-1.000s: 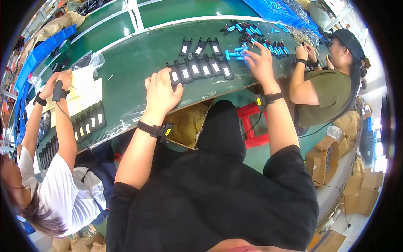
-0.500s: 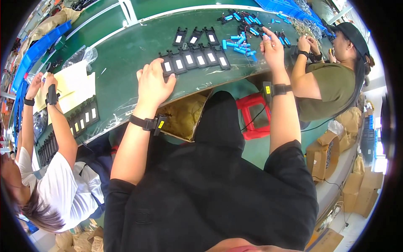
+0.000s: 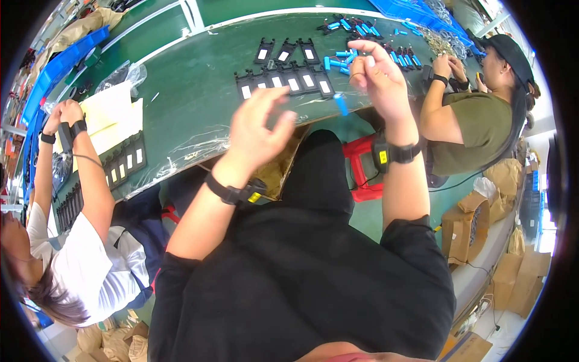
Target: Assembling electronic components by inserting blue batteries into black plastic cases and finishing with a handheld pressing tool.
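My right hand [image 3: 381,81] is raised over the table edge, thumb and fingers pinched on what looks like the thin lead of a blue cylindrical battery [image 3: 341,104]. The battery hangs below the fingers and is blurred. My left hand [image 3: 262,123] is in the air in front of the row of black plastic cases [image 3: 292,78], its fingers apart and smeared, with nothing seen in it. Several cases in the row bear white labels; the hand partly covers those at the left. Three more black cases [image 3: 285,52] lie behind. Loose blue batteries [image 3: 339,63] lie beside my right hand.
More blue batteries with black parts [image 3: 362,28] lie at the far right of the green table [image 3: 187,102]. At right a co-worker in olive [image 3: 470,120] handles small parts; at left another in white [image 3: 78,271] works by yellow sheets [image 3: 111,117]. A red stool [image 3: 362,175] stands below.
My left hand has left the cases and moved right, toward my right hand. My right hand has come left and nearer, and a blue battery now dangles from it.
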Motion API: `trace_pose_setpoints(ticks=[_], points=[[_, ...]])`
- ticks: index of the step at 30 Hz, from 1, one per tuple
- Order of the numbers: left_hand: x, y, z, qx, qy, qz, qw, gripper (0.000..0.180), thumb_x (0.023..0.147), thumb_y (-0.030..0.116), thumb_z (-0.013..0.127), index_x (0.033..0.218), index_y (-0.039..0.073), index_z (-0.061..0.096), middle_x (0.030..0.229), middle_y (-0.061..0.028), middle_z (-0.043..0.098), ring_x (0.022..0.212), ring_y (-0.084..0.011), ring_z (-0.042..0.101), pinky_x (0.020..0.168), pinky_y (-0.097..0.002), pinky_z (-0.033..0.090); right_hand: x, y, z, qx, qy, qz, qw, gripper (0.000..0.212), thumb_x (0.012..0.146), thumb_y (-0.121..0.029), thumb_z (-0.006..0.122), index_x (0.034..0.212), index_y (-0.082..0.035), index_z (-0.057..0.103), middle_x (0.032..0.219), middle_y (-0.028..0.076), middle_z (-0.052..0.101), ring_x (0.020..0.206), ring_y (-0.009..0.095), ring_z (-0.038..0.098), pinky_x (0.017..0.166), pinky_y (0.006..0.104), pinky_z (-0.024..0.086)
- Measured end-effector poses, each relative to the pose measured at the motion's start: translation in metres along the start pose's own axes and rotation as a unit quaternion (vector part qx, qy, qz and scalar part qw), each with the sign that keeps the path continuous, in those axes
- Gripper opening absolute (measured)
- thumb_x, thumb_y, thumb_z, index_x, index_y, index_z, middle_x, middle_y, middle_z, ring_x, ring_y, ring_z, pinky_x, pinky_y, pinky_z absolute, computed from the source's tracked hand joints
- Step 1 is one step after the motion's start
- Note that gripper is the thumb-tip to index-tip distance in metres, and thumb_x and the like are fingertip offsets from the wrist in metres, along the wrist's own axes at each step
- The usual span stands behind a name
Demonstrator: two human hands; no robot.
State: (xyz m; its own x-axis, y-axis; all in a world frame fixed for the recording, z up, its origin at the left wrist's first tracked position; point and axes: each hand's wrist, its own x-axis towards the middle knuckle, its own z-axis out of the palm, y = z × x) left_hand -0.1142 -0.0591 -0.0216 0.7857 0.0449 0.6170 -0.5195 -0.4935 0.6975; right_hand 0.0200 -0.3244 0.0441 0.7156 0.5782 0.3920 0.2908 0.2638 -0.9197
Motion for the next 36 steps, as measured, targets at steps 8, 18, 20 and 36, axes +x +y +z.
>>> trace_pose_setpoints(ticks=[8, 18, 20, 36], points=[[-0.021, 0.029, 0.024, -0.356, -0.141, -0.249, 0.890, 0.031, 0.118, 0.018, 0.053, 0.146, 0.005, 0.059, 0.089, -0.0053, 0.073, 0.074, -0.0113, 0.069, 0.067, -0.0265, 0.055, -0.030, 0.001, 0.087, -0.026, 0.095, 0.029, 0.995, 0.027, 0.112, -0.005, 0.061, 0.138, -0.003, 0.061, 0.087, 0.001, 0.065, 0.075, 0.008, 0.059, 0.072, 0.0251, 0.052], [-0.009, 0.033, -0.021, 0.021, -0.131, -0.099, 0.986, 0.039, 0.105, 0.022, 0.069, 0.132, 0.001, 0.050, 0.103, -0.0258, 0.076, 0.093, -0.0440, 0.076, 0.080, -0.0478, 0.059, -0.019, -0.010, 0.136, -0.295, -0.022, -0.040, 0.954, 0.038, 0.095, -0.002, 0.082, 0.132, -0.006, 0.077, 0.090, 0.003, 0.066, 0.073, 0.010, 0.061, 0.066, 0.0262, 0.050], [-0.003, 0.036, -0.028, -0.121, -0.108, -0.157, 0.974, 0.045, 0.101, 0.017, 0.073, 0.135, -0.001, 0.049, 0.105, -0.0218, 0.075, 0.090, -0.0364, 0.076, 0.079, -0.0459, 0.059, -0.006, -0.007, 0.136, -0.275, -0.017, -0.045, 0.960, 0.033, 0.095, -0.002, 0.082, 0.127, -0.005, 0.078, 0.089, 0.002, 0.068, 0.072, 0.009, 0.061, 0.065, 0.0257, 0.050], [-0.011, -0.082, -0.066, 0.287, 0.039, -0.071, 0.954, 0.016, 0.087, 0.015, 0.077, 0.095, 0.005, 0.068, 0.098, -0.0136, 0.068, 0.096, -0.0369, 0.067, 0.085, -0.0509, 0.054, 0.431, -0.262, 0.048, -0.269, 0.224, -0.205, 0.914, 0.043, 0.098, -0.030, 0.079, 0.128, 0.001, 0.076, 0.110, 0.014, 0.079, 0.094, 0.021, 0.075, 0.081, 0.0335, 0.060]])
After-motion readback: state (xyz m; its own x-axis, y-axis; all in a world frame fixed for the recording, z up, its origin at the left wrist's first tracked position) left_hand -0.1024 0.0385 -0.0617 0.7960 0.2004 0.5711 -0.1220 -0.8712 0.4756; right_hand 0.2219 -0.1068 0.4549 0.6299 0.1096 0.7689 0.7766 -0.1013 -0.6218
